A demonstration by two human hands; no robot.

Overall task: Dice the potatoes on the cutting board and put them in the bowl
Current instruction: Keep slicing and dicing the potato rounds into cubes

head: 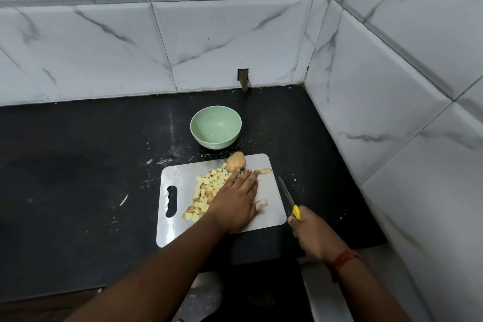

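Note:
A steel cutting board [271, 191] lies on the black counter. A heap of diced potato [206, 188] covers its middle. A whole unpeeled potato [236, 161] sits at the board's far edge, with a small slice [265, 170] to its right. My left hand [235, 201] lies flat, fingers straight, against the right side of the heap. My right hand [313, 236] grips a yellow-handled knife [287, 196] off the board's right edge, blade pointing away. The green bowl [216, 127] stands empty behind the board.
Tiled walls close the counter at the back and on the right [392, 112]. A small notch [243, 78] is cut in the back wall behind the bowl. Bare black counter [78, 165] stretches to the left of the board. White specks lie scattered around the board.

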